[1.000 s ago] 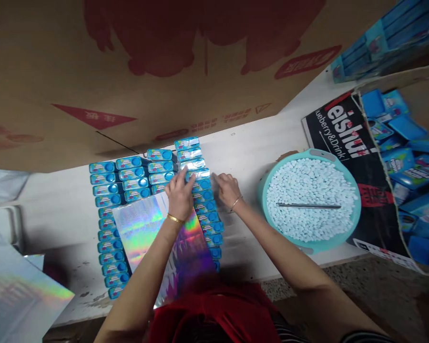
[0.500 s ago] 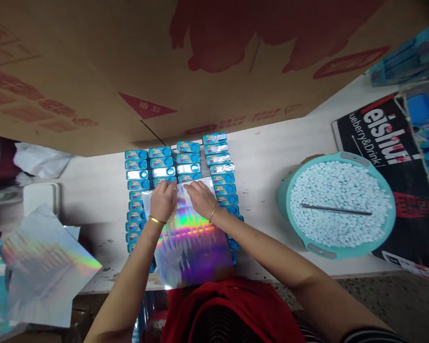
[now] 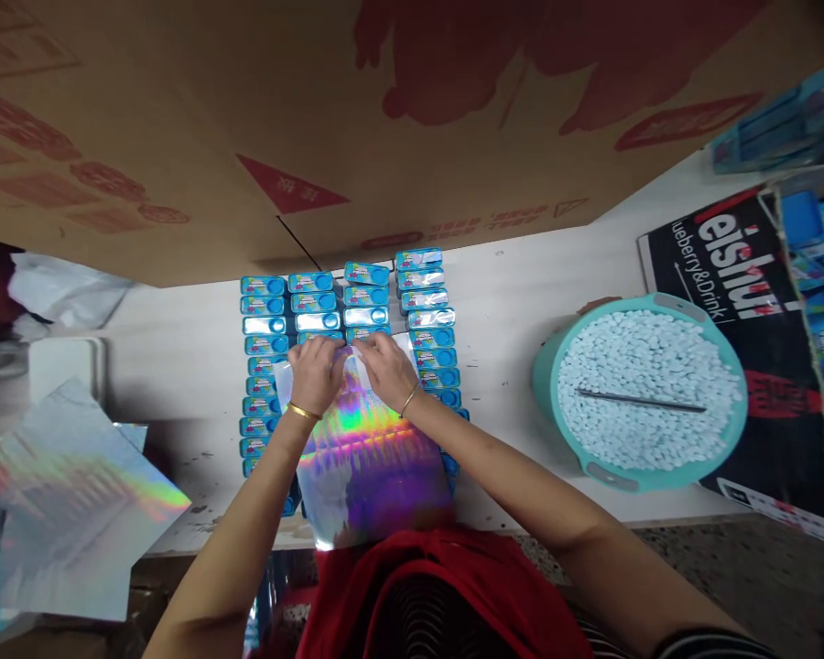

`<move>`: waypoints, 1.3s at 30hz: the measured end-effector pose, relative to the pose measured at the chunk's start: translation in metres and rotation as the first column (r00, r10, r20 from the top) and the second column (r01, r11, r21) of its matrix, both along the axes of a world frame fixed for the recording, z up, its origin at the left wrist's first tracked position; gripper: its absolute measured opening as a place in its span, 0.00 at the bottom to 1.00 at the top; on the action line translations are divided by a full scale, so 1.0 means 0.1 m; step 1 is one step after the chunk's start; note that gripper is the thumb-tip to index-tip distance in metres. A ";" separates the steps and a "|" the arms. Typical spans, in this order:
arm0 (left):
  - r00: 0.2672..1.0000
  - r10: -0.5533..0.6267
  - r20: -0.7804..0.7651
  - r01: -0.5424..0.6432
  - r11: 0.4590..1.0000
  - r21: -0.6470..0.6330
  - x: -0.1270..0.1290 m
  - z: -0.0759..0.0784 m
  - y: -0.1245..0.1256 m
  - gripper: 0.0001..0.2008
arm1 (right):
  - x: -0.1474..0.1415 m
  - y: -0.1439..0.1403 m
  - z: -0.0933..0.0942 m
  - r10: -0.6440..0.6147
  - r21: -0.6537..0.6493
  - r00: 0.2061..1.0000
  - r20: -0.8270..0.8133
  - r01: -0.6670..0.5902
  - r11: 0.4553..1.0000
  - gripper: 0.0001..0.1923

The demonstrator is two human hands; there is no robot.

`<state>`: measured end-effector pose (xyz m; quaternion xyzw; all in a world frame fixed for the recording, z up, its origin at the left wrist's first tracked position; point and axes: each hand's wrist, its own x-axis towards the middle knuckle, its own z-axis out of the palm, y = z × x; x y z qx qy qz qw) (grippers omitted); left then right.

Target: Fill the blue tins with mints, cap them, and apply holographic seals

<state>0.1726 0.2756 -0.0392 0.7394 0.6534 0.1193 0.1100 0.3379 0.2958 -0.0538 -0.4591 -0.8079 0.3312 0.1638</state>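
Note:
A shiny holographic sheet lies over the middle rows of small blue tins, its near end reaching my red apron. Its far edge is between my two hands, which are close together. My left hand is closed on that edge with thumb and fingers pinched. Just to the right, my right hand pinches the same edge with curled fingers. The fingertips partly hide the edge and whatever lies under it. Four columns of tins show around the sheet; several tops have colourful labels, and a few are plain silver.
A teal tub full of small white pieces stands at right, a dark thin stick lying on them. Behind it is a black printed carton. More holographic sheets lie at left. A large cardboard box blocks the far side.
The view has shifted slightly. Both hands stay at the sheet's far edge, and the right hand's fingers have moved a little away from me. The tins and tub stay in place.

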 end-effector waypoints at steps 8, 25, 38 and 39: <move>0.996 -0.080 -0.032 0.080 0.997 0.000 0.01 0.05 0.00 0.11 | -0.06 0.21 0.18 0.026 -0.008 0.978 0.208 -0.025 1.000 0.15; 0.961 0.093 0.259 -0.090 0.996 -0.023 0.35 0.50 -0.78 0.02 | 0.01 0.24 0.04 0.036 -0.047 0.999 0.009 -0.036 0.998 0.12; 0.083 0.583 0.808 -0.443 0.748 -0.494 1.12 0.43 -0.12 0.11 | 0.85 -0.23 0.41 -0.648 -0.648 0.625 -0.435 0.282 0.707 0.19; 0.122 0.580 0.806 -0.435 0.761 -0.482 1.18 0.36 -0.07 0.11 | 0.92 -0.18 0.39 -0.652 -0.618 0.630 -0.422 0.326 0.715 0.18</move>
